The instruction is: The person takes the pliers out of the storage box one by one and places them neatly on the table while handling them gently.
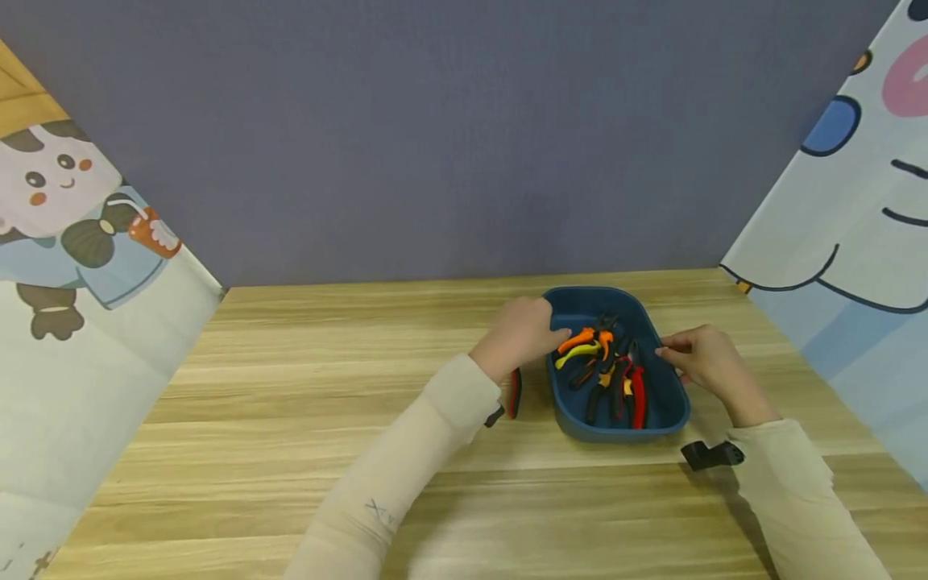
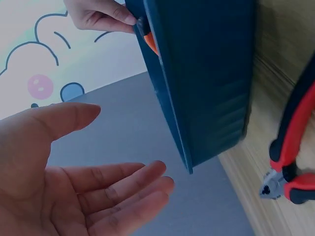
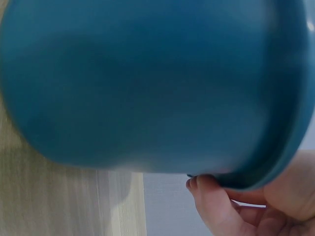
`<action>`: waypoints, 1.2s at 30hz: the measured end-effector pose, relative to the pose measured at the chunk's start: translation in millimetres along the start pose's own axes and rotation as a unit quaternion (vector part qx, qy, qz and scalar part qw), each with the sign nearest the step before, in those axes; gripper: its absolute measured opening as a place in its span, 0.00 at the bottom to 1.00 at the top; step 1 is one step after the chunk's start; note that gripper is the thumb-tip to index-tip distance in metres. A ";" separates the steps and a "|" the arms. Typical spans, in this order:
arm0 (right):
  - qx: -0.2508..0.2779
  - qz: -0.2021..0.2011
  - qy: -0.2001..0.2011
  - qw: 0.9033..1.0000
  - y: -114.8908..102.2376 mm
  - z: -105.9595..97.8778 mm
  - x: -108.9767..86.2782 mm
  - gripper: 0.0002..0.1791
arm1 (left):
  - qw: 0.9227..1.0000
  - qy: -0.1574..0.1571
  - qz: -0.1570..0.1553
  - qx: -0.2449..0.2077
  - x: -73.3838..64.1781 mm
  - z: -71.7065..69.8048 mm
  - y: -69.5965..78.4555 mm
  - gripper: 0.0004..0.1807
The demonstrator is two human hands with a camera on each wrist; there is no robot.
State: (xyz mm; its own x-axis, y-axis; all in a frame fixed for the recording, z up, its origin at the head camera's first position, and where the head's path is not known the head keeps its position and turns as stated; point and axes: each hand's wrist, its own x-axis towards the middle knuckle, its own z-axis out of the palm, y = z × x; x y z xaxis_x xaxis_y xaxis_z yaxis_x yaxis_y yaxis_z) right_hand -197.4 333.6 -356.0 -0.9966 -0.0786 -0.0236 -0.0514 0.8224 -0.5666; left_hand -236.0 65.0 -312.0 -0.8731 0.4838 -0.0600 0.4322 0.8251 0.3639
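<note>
A dark blue plastic basin [image 1: 616, 435] stands on the table with several pliers inside. Among them are orange-handled pliers [image 1: 575, 341], a yellow handle [image 1: 577, 353] and red-handled pliers [image 1: 638, 396]. My right hand [image 1: 706, 362] pinches the basin's right rim between thumb and fingers. Over the left rim is my left hand [image 1: 518, 332]; in the left wrist view its thumb and fingers are spread and hold nothing. Below that hand, red-and-black pliers [image 2: 295, 132] lie on the table beside the basin, partly hidden by the forearm in the head view.
The wooden table [image 1: 290, 403] ends at a grey-blue panel [image 1: 464, 145] behind the basin. Printed cartoon sheets flank it left [image 1: 65, 451] and right [image 1: 834, 217]. A black wrist mount [image 1: 712, 455] sticks out from the right sleeve.
</note>
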 end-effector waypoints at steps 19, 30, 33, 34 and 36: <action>0.000 0.002 0.002 1.000 1.5 -2.5 -1.8 0.19 | 0.991 -0.124 0.009 -0.054 40.0 -0.5 32.8 0.21; 0.005 -0.009 0.010 1.000 1.7 -0.6 -1.8 0.18 | 0.987 -0.158 -0.009 -0.034 55.5 14.3 38.1 0.19; 0.004 -0.010 0.012 1.000 1.3 -0.4 -1.0 0.18 | 0.986 -0.161 -0.020 -0.033 56.4 18.7 38.5 0.20; 0.004 -0.009 0.012 1.000 1.0 -0.6 -0.8 0.18 | 0.986 -0.163 -0.023 -0.036 56.7 20.1 38.8 0.23; 0.006 -0.006 0.012 1.000 0.1 -1.2 -0.9 0.18 | 0.985 -0.165 -0.028 -0.040 57.4 22.7 39.7 0.27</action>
State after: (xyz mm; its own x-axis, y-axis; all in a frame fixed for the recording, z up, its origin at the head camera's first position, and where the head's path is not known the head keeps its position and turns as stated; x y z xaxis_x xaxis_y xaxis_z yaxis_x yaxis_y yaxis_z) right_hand -196.6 334.5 -355.1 -0.9972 -0.0748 0.0033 -0.0631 0.8147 -0.5765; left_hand -263.9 132.1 -322.1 -0.7687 0.5177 -0.3757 0.3549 0.8338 0.4228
